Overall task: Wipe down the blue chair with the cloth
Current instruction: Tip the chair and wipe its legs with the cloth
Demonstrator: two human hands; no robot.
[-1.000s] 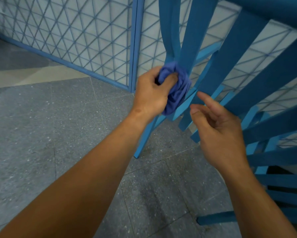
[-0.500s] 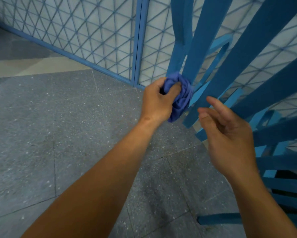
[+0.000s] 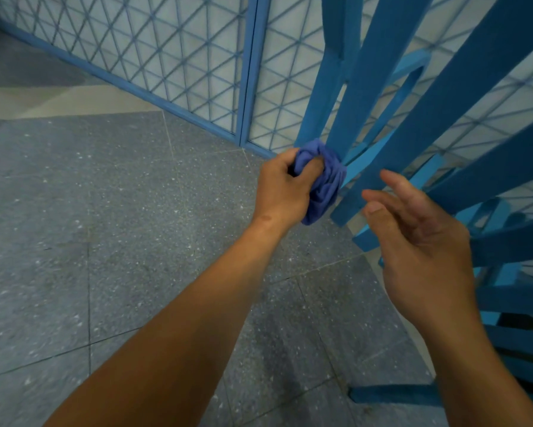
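Grey speckled stone-tile floor (image 3: 111,211), backed by a pale wall panel behind a blue-framed diamond wire grille (image 3: 172,53). At right, the blue-painted slatted wooden chair (image 3: 379,87), tilted or turned over by the look of its fanned slats and its rails running every way; exact pose hard to read from this angle.

Bunched purple-blue fabric cloth (image 3: 324,183) pressed against a slat low on the chair, close to where several slats converge. Left hand (image 3: 285,189) clenched around the wad, thumb tucked into its folds, fingers (image 3: 313,166) curled tight: gathered so, probably to give a firm pad narrow enough to work between close-set slats. Loose tail of cloth hanging below the fist, clear of the floor.

Right hand (image 3: 422,241) empty, fingers relaxed and slightly spread, hovering just beside the nearer slats without plainly touching any: likely poised to steady the frame against the push of the wiping stroke.

Judged mid-wipe on the slats, with much of the frame apparently left to cover. Narrow gaps a likely snag point for the trailing cloth.
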